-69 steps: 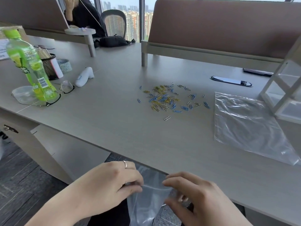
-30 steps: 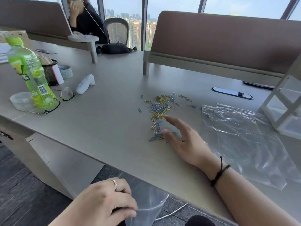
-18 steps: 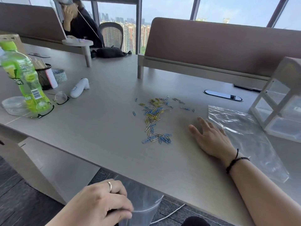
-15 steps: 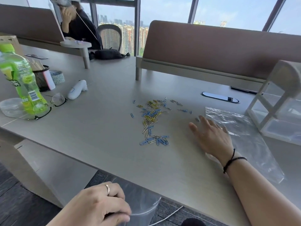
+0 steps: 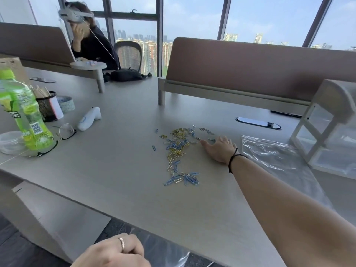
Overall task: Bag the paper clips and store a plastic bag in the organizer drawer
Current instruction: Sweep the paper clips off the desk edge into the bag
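Note:
Blue and yellow paper clips [image 5: 178, 145] lie scattered mid-desk, with a smaller drawn-out bunch [image 5: 183, 179] nearer the front edge. My right hand [image 5: 219, 149] rests flat on the desk at the right side of the pile, fingers spread and touching the far clips. My left hand [image 5: 113, 253] is below the desk's front edge, closed on the rim of a clear plastic bag [image 5: 163, 253] held open there. A second clear plastic bag [image 5: 275, 160] lies flat to the right. The white organizer [image 5: 327, 135] with clear drawers stands at the right edge.
At the left stand a green bottle [image 5: 25, 116], glasses [image 5: 63, 133], a clear lid [image 5: 9, 141], a mesh pen cup [image 5: 46, 105], a tape roll [image 5: 67, 102] and a white handheld device [image 5: 89, 118]. A brown divider panel [image 5: 250, 68] closes the back. Another person sits far left.
My right hand left the bag, swept some clips toward the front edge, then reached back out to the pile's far right side. My left hand keeps holding the bag below the edge.

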The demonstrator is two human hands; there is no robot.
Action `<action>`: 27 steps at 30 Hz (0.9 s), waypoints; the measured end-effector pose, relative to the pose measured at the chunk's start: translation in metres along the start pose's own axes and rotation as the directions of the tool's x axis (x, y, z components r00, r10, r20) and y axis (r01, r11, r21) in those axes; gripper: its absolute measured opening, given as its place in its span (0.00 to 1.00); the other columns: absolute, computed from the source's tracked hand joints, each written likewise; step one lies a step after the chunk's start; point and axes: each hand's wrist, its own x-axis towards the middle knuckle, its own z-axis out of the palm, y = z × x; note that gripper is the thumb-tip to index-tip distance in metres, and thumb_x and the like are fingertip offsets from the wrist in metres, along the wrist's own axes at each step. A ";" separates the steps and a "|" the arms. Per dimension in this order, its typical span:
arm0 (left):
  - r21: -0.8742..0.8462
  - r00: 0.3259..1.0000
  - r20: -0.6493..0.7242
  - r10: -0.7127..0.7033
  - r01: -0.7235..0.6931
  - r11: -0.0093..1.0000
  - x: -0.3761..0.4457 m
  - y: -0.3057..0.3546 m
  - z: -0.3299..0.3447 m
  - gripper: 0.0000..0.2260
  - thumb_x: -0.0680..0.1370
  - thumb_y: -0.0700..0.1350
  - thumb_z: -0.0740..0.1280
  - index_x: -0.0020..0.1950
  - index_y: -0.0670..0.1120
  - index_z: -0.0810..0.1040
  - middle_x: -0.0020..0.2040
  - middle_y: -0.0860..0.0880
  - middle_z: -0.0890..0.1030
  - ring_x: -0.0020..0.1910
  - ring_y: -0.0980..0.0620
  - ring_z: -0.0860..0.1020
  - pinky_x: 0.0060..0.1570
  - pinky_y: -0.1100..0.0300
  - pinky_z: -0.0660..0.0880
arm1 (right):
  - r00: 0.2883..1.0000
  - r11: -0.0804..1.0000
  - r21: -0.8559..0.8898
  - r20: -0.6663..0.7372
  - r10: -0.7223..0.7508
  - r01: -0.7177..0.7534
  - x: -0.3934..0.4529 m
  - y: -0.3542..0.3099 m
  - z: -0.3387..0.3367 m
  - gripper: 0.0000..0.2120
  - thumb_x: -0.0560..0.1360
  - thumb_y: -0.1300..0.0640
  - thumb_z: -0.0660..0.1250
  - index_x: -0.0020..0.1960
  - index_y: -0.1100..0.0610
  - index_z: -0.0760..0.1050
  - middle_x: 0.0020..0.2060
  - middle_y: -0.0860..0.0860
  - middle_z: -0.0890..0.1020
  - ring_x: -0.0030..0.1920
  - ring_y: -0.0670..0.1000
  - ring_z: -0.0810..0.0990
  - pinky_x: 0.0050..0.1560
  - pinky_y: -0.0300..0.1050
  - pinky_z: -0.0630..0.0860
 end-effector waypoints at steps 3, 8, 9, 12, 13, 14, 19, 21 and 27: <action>0.013 1.000 -0.016 0.011 -0.011 1.000 -0.004 -0.003 0.006 0.10 0.80 0.61 0.63 0.42 0.59 0.74 0.48 0.61 0.74 0.45 0.62 0.75 0.47 0.68 0.74 | 0.990 0.989 -0.057 0.038 -0.135 0.137 0.003 -0.006 0.003 0.44 0.76 0.28 0.47 0.80 0.58 0.53 0.80 0.54 0.55 0.80 0.53 0.52 0.78 0.52 0.50; 0.088 0.998 0.051 0.036 -0.041 0.995 0.002 0.002 -0.004 0.04 0.77 0.60 0.67 0.43 0.66 0.73 0.45 0.64 0.72 0.40 0.68 0.73 0.38 0.71 0.75 | 0.963 0.963 0.025 0.018 -0.268 0.267 -0.029 -0.021 0.009 0.38 0.79 0.31 0.46 0.79 0.56 0.57 0.79 0.52 0.59 0.79 0.51 0.56 0.76 0.47 0.53; 0.045 0.996 0.072 0.046 -0.049 0.998 0.003 -0.001 -0.004 0.02 0.78 0.61 0.66 0.46 0.67 0.75 0.45 0.65 0.72 0.41 0.69 0.73 0.39 0.72 0.74 | 0.954 0.953 0.042 0.003 -0.299 0.299 -0.040 -0.022 0.011 0.36 0.79 0.31 0.46 0.78 0.53 0.60 0.79 0.50 0.62 0.78 0.51 0.59 0.75 0.47 0.56; -0.044 0.999 0.034 0.035 -0.034 0.998 0.004 -0.009 -0.002 0.03 0.78 0.62 0.66 0.48 0.66 0.78 0.45 0.64 0.75 0.41 0.69 0.75 0.39 0.72 0.75 | 0.924 0.917 0.123 -0.015 -0.381 0.380 -0.076 -0.019 0.012 0.27 0.80 0.34 0.49 0.71 0.46 0.70 0.74 0.44 0.70 0.74 0.48 0.67 0.67 0.43 0.63; -0.050 0.999 0.032 0.026 -0.024 0.998 0.004 -0.010 -0.001 0.04 0.78 0.62 0.67 0.48 0.65 0.79 0.45 0.64 0.76 0.40 0.69 0.75 0.38 0.72 0.74 | 0.914 0.905 0.141 -0.010 -0.404 0.402 -0.087 -0.018 0.012 0.25 0.81 0.35 0.50 0.70 0.45 0.71 0.73 0.42 0.70 0.73 0.47 0.67 0.66 0.42 0.63; -0.056 0.999 0.041 0.017 -0.014 0.998 0.004 -0.009 -0.001 0.04 0.78 0.61 0.67 0.47 0.64 0.80 0.44 0.64 0.76 0.39 0.70 0.74 0.38 0.72 0.74 | 0.905 0.895 0.150 -0.005 -0.425 0.421 -0.097 -0.016 0.012 0.24 0.81 0.36 0.50 0.70 0.45 0.72 0.73 0.41 0.70 0.73 0.46 0.67 0.66 0.42 0.63; -0.062 0.999 0.019 -0.050 0.052 0.997 -0.001 -0.009 0.001 0.06 0.75 0.64 0.66 0.48 0.66 0.80 0.44 0.65 0.75 0.34 0.67 0.73 0.33 0.70 0.74 | 0.873 0.854 0.236 0.041 -0.486 0.464 -0.138 -0.012 0.011 0.20 0.82 0.40 0.51 0.67 0.43 0.74 0.69 0.35 0.73 0.70 0.40 0.68 0.61 0.36 0.63; -0.063 0.998 0.001 -0.068 0.068 0.996 -0.001 -0.007 0.004 0.06 0.75 0.64 0.65 0.47 0.66 0.80 0.43 0.64 0.75 0.34 0.66 0.73 0.33 0.71 0.72 | 0.867 0.837 0.303 0.064 -0.494 0.455 -0.151 -0.013 0.012 0.23 0.82 0.40 0.51 0.65 0.49 0.76 0.65 0.41 0.78 0.67 0.44 0.73 0.62 0.39 0.67; -0.051 0.995 0.022 -0.093 0.094 0.994 -0.001 0.001 0.007 0.08 0.74 0.63 0.66 0.48 0.65 0.82 0.43 0.64 0.75 0.34 0.67 0.72 0.35 0.76 0.66 | 0.862 0.720 0.579 0.058 -0.504 0.382 -0.170 -0.026 0.028 0.29 0.79 0.33 0.50 0.56 0.49 0.83 0.55 0.41 0.85 0.59 0.42 0.80 0.66 0.46 0.72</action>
